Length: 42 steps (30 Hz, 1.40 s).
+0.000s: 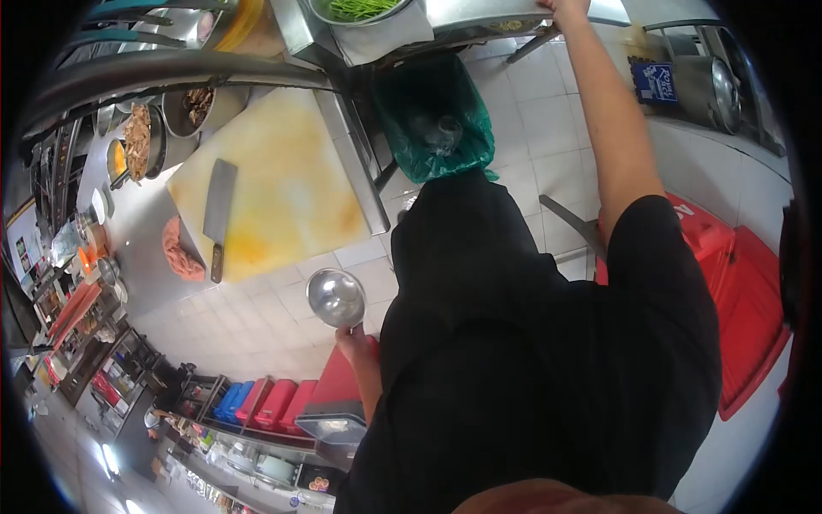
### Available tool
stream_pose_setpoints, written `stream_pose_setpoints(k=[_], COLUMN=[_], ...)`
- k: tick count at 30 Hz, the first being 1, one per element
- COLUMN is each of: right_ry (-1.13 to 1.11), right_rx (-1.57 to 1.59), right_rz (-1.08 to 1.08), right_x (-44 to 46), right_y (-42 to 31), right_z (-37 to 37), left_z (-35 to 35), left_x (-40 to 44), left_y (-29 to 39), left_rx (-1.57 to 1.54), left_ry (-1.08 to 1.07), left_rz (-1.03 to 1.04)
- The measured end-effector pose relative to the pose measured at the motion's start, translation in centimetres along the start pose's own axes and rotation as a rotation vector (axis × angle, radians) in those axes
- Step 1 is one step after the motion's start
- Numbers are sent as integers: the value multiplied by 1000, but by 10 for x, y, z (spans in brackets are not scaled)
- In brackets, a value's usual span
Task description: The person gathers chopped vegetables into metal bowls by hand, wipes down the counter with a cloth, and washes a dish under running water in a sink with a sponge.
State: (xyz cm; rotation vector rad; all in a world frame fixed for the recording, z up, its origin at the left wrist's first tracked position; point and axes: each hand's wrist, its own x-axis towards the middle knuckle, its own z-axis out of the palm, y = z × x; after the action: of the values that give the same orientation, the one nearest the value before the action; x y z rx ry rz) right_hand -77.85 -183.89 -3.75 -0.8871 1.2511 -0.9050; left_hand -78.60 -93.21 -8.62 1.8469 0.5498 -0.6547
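Note:
My left hand (349,341) is closed on the rim of a small shiny metal bowl (336,297), which is tilted with its hollow side showing. It hangs beside the near corner of a yellowed cutting board (291,180). A cleaver (220,201) with a wooden handle lies on that board, and a crumpled pink cloth (181,252) lies by its edge. My right arm reaches far out, and my right hand (568,8) is at the edge of a steel table (479,12). The top of the view cuts off that hand, so its fingers are mostly hidden.
A bin lined with a green bag (437,120) stands in front of my legs. Pots of food (175,137) line the counter's far side. A bowl of green vegetables (360,8) sits on the table. Red containers (736,317) stand at my right, more crates (278,403) at my left.

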Motion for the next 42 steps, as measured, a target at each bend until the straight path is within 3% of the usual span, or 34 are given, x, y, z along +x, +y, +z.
stream_pose_setpoints(k=[1,3,4,5,6,8,10,12,15,16,20,27,36,42], right_ry=[-31,-86,-112,-39,-55,-92,-127,-190,-217,-243,-375,-633,-615,-551], right_rx=[-141,-143,-147,51,10,-82,-179,-202,-384,-525,-952,-1452,-1416,-938], right_rz=[86,60,40,-77,-144,-255,-359,-296,-176,-283,-640,-825,-751,-464], right_x=[-23,-9,-4,-17,-31,-64,-96,-121,-127,-125,-91,-39,-26,-7], right_y=[-19,-10,-6,-1,3,17,39,76,143,160,198,221,257,249], right_z=[5,-2,-7,-4,-11,-26,-44,-66,-84,-83,-30,107,178,141], left_z=[2,12,26,40,55,77,54,81,95,97,113,168,237,265], left_x=[2,-3,-6,-9,-13,-20,-2,-11,-5,0,15,18,27,48], left_y=[-13,-9,0,8,18,40,-3,21,17,11,-11,-12,-1,15], left_rx=[-274,14,6,-3,-11,-319,-68,-252,-223,-214,-161,-108,-113,-25], left_ry=[24,-9,-4,2,7,87,-11,76,87,63,-4,-52,-157,-213], left_rz=[-56,3,-8,-18,-29,-235,-48,-193,-251,-237,-199,-215,-215,-179])
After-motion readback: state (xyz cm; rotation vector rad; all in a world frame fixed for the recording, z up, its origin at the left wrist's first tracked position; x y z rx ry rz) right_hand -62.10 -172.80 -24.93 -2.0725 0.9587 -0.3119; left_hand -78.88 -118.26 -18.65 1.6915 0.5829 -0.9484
